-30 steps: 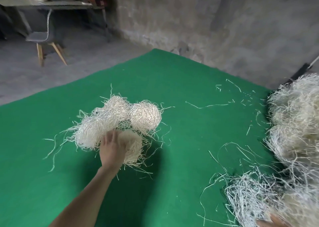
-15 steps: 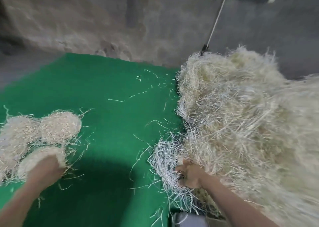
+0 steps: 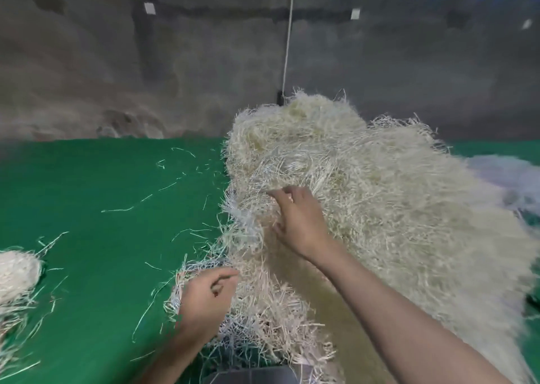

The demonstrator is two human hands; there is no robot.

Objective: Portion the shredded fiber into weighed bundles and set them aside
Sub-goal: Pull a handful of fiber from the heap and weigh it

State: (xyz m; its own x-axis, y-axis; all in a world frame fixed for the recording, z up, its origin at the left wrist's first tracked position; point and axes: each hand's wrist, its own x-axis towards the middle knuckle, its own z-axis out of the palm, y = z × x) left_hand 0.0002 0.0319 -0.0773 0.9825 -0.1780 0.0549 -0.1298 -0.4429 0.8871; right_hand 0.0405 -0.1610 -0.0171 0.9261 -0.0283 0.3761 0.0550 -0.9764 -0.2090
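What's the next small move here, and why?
Probably draw the right hand back toward you to tear a handful loose: its fingers curl into the fiber pile, the left hand sits at the pile's near edge, and no fresh portion is separated yet.

Fingers of the right hand [image 3: 301,223] are lying curled in the fiber pile [image 3: 380,208], tips buried. At the pile's near-left edge, strands are masking whether the left hand [image 3: 204,304] is pinching any. Left of the pile, a bundle [image 3: 17,275] is being cut off by the frame edge.
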